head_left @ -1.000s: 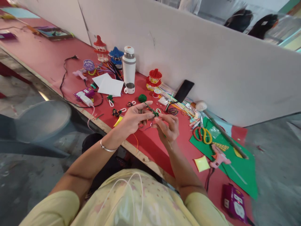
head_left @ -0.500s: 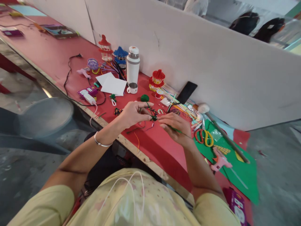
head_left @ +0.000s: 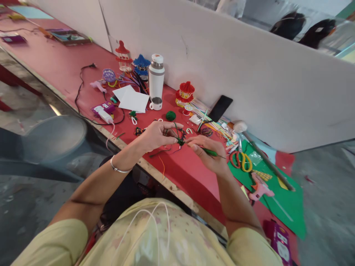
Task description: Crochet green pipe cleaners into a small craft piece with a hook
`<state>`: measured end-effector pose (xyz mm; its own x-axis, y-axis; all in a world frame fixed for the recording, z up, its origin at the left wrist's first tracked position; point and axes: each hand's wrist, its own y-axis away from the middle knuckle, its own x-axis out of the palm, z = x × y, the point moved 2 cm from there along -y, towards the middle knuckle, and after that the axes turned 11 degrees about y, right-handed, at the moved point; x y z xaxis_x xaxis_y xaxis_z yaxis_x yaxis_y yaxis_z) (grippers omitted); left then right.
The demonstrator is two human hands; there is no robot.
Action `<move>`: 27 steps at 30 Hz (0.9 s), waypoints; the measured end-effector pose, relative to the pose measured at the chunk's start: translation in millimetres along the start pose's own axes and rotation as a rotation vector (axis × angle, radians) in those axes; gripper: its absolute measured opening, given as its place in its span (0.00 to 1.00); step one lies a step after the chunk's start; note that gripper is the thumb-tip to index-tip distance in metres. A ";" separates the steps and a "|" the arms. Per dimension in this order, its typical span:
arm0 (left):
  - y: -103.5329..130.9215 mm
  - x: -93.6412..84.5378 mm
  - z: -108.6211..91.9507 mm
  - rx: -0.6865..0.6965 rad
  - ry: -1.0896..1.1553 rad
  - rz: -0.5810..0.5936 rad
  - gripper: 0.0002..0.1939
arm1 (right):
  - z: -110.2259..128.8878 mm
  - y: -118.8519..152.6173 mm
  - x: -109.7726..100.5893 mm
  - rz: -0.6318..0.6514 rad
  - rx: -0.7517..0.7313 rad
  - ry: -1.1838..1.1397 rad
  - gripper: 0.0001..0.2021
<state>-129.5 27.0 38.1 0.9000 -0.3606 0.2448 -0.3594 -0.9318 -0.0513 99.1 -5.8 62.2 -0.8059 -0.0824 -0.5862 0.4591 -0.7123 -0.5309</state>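
Observation:
My left hand [head_left: 156, 136] pinches a small piece of dark green crochet work [head_left: 181, 142] between thumb and fingers. A strand of green yarn [head_left: 176, 129] runs over its raised forefinger. My right hand [head_left: 206, 147] is closed around a crochet hook [head_left: 210, 152] with a green handle, its tip at the green piece. A ball of green yarn [head_left: 171, 115] lies just beyond my left hand. Partly hidden behind that hand is a dark multicoloured braided cord [head_left: 138, 131]. Loose dark strands lie on the red table under both hands.
A white thermos [head_left: 156, 79] and its cup [head_left: 156, 103] stand behind white paper sheets [head_left: 133, 99]. To the right are a phone [head_left: 220, 108], scissors [head_left: 245, 162], a stick-handled mallet [head_left: 240, 127] and a pink glue gun [head_left: 260, 188]. A red paper lantern-like model [head_left: 185, 92] stands near the wall.
My right hand has turned slightly, so more of the hook's green handle shows. My left hand has shifted very little and keeps the green piece pinched.

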 end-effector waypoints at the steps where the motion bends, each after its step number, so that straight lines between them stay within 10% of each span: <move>1: 0.0 -0.3 -0.1 0.007 -0.007 -0.004 0.32 | 3.6 0.2 -0.2 -0.011 -0.027 0.028 0.06; 13: 1.3 18.1 1.0 0.037 0.081 0.012 0.27 | -26.7 16.6 14.7 -0.157 0.209 -0.321 0.08; 27: -0.8 33.3 12.7 0.076 0.223 -0.152 0.34 | -24.8 23.2 39.7 -0.478 -0.001 0.088 0.10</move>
<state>-96.1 15.3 33.9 0.8627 -0.2064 0.4617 -0.1974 -0.9779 -0.0683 87.0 -8.3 11.4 -0.8921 0.3131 -0.3257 0.0453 -0.6553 -0.7540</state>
